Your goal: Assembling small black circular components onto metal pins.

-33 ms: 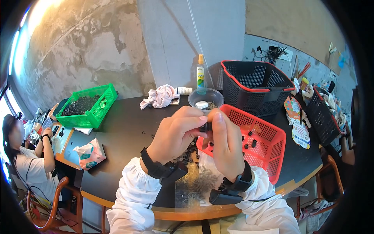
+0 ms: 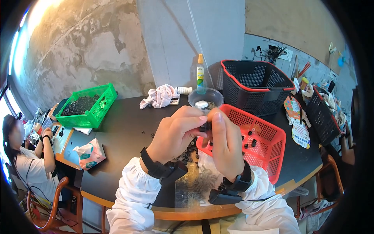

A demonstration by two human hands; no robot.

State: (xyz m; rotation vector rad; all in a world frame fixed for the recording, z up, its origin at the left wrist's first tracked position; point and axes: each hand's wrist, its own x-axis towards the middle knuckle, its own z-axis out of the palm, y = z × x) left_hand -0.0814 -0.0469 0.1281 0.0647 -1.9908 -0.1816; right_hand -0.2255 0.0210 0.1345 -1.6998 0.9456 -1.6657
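Note:
Between the fingertips of both hands is a small black cylindrical part (image 2: pixel 205 126), mostly covered by fingers. My left hand (image 2: pixel 177 132) pinches it from the left, thumb on top. From the other side my right hand (image 2: pixel 226 142) closes thumb and fingers on it. Both hands are raised above the table, partly in front of a red perforated basket (image 2: pixel 275 150) with several small black parts (image 2: pixel 253 143) inside. Below the hands lie a pile of black ring-like pieces (image 2: pixel 186 156) and a heap of thin grey pin-like pieces (image 2: pixel 202 181) on clear plastic.
Behind the hands stand a clear bowl (image 2: pixel 219 97), a spray bottle (image 2: pixel 200 76), a pink cloth (image 2: pixel 159 96) and a black basket (image 2: pixel 249 91). A green crate (image 2: pixel 93 117) of dark parts and a tissue box (image 2: pixel 97 155) are left. Another person (image 2: pixel 37 167) sits at far left.
My hands stay almost exactly where they were, still pinching the black part. At far left the other person's hand has shifted slightly.

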